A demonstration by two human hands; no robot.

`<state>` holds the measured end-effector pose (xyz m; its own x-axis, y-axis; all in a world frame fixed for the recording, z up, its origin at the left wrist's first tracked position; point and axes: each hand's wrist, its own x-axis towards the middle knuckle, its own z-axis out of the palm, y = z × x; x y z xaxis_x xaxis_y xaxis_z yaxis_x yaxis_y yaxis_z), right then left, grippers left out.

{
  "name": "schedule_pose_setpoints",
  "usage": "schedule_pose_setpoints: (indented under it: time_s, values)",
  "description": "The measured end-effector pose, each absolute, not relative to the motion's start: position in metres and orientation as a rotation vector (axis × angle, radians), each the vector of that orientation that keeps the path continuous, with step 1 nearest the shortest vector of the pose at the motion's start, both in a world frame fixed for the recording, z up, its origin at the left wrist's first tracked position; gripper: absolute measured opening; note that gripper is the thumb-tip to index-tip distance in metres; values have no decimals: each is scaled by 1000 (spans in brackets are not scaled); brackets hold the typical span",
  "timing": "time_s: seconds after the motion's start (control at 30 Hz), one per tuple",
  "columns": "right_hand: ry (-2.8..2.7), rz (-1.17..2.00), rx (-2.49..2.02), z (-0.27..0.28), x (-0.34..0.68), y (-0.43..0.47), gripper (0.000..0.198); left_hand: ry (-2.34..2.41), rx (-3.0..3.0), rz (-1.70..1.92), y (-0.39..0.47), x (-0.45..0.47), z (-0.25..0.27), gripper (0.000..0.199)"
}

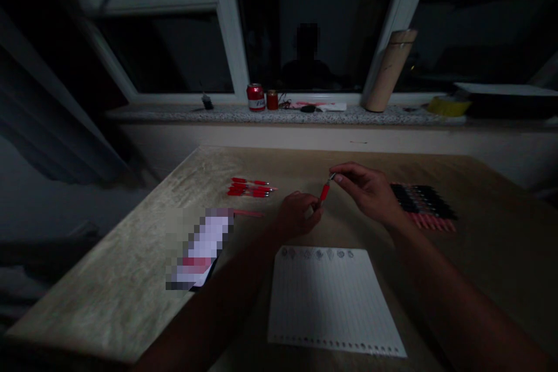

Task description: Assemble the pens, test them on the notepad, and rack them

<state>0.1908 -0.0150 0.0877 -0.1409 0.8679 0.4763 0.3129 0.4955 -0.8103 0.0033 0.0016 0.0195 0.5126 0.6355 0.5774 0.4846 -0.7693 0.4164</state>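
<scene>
My left hand (300, 213) is closed round a red pen (325, 192), which slants up to the right over the table. The fingertips of my right hand (365, 190) pinch a small silvery pen tip (332, 176) at the pen's upper end; I cannot tell whether it is still joined to the barrel. Below both hands lies a sheet of lined paper (329, 302) with a row of round scribbles along its top edge. Left of my left hand is a small group of red pens (249, 190). To the right, partly behind my right forearm, black pens (421, 200) lie side by side.
A lit phone (203, 247) lies on the table (117, 256) at left, near a thin pinkish strip (248, 213). Several pink pieces (431, 221) line up below the black pens. The windowsill (226, 116) holds a red can (256, 97), an orange jar (272, 100), a tall cylinder (390, 72) and yellow tape (449, 106).
</scene>
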Motion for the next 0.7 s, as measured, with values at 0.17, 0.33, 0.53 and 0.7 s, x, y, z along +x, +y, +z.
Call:
schedule_pose_setpoints:
  time_s: [0.17,0.33,0.53,0.7]
  values:
    - [-1758,604,-1029,88,190,-15,25,944,2555,1103,3,3,18,9]
    - [-1814,569,-1060,89,190,-16,24,957,2546,1106,4,3,15,9]
    - [-1857,577,-1077,88,190,-15,24,950,2554,1093,4,3,16,9]
    - [-1855,580,-1124,90,189,-17,26,935,2552,1097,3,3,18,9]
